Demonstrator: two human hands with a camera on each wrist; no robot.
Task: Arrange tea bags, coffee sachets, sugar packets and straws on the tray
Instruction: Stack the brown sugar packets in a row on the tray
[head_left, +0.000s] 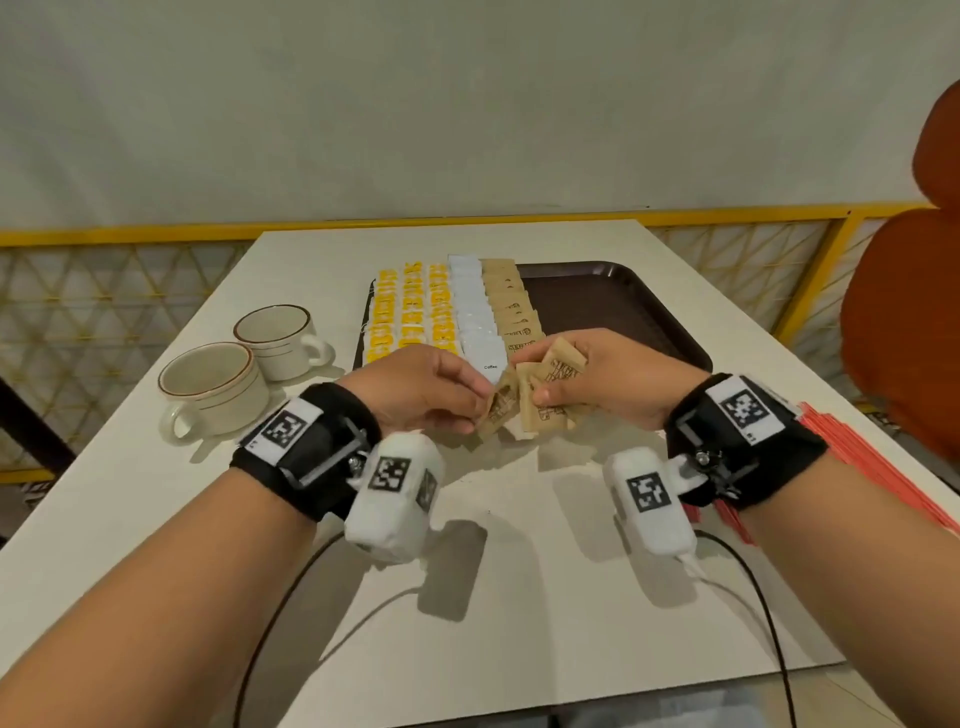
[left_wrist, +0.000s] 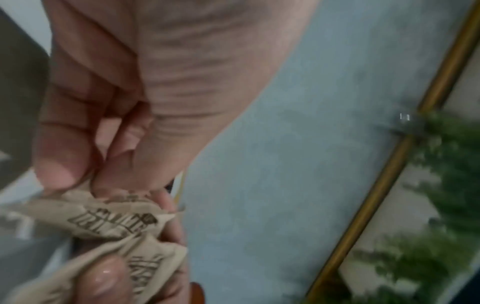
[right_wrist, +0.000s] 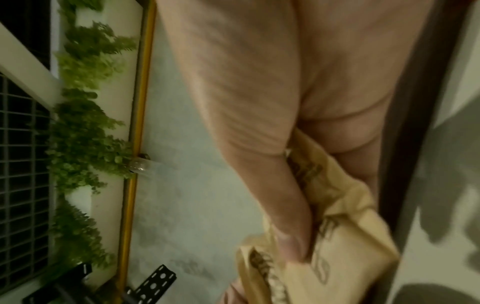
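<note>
At frame centre, left hand (head_left: 426, 387) pinched one sugar packet (head_left: 500, 402) and right hand (head_left: 605, 382) gripped a bunch (head_left: 553, 382) before the tray (head_left: 623, 306); two cups (head_left: 244, 364) left, straws (head_left: 872, 462) right.

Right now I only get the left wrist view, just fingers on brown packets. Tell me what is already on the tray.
Observer: The head view shows the tray with rows of yellow tea bags, white coffee sachets and brown sugar packets on its left side.
Operator: Report the straws.
Observer: The red straws lie on the table by the right wrist, off the tray.
Operator: Now say what the right hand holds.
Observer: The right hand grips a bunch of loose packets just in front of the tray.
</note>
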